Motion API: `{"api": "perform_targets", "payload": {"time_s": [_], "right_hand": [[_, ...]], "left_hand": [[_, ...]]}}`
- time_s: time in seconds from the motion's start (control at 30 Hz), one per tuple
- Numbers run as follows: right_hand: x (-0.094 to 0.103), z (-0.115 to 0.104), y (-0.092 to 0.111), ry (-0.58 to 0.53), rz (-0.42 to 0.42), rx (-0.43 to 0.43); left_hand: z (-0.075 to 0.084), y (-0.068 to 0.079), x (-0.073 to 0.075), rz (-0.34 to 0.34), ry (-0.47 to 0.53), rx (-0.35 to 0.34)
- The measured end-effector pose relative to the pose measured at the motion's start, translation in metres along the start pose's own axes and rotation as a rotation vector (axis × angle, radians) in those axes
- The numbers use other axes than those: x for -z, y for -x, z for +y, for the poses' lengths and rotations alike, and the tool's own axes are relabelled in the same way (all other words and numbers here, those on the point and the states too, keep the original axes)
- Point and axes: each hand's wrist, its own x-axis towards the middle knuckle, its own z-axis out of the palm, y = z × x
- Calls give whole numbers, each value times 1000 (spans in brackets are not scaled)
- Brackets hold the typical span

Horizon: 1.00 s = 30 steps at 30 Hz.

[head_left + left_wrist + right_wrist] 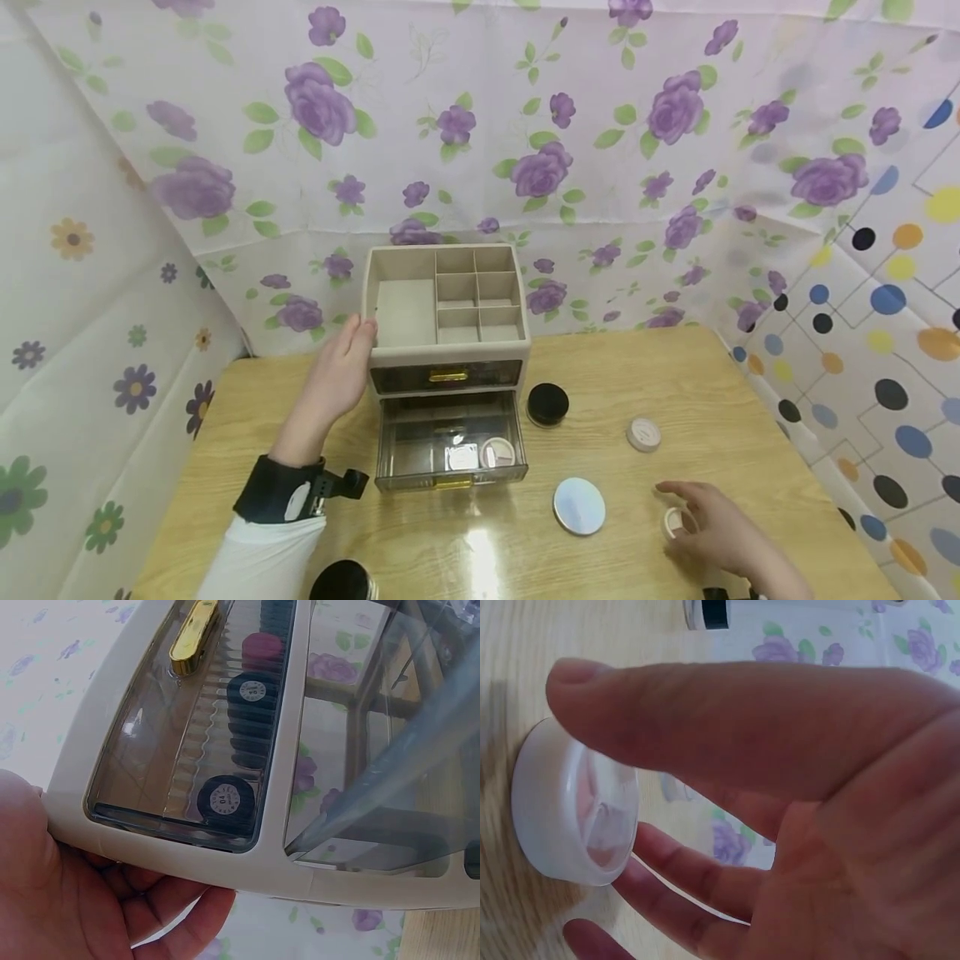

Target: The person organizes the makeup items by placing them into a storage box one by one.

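Observation:
My left hand [341, 367] holds the left side of a cream drawer organizer [416, 354], fingers bent along its side wall in the left wrist view. Its lower clear drawer [397, 462] is pulled out, with a white round powder jar [497, 452] and a small pale item [462, 457] inside. The upper drawer [150, 742] is closed; dark round containers and a pink one show through its front. On the right, my right hand [716, 529] is spread around another white powder jar [547, 802] on the table, thumb and fingers on either side.
A black-lidded jar [547, 404] stands right of the open drawer. A silvery round disc [579, 506] and a small white round container [643, 434] lie between it and my right hand. Another black-lidded jar [341, 581] sits at the front edge. Flowered cloth [450, 167] hangs behind.

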Motion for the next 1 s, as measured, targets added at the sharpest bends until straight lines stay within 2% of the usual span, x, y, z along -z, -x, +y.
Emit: {"api": "perform_targets", "payload": {"time_s": [0.07, 0.2, 0.57, 0.83, 1.0], "right_hand": [[-1, 1, 0, 42, 18, -29], [-3, 2, -1, 45, 22, -81], [-6, 0, -6, 47, -7, -99], [-9, 4, -9, 13, 6, -124], [-8, 4, -13, 28, 10, -146]], "left_hand": [[0, 0, 0, -6, 1, 2], [1, -1, 0, -12, 5, 8], [1, -1, 0, -12, 21, 16], [1, 1, 2, -7, 44, 10], [0, 0, 2, -7, 40, 14]]}}
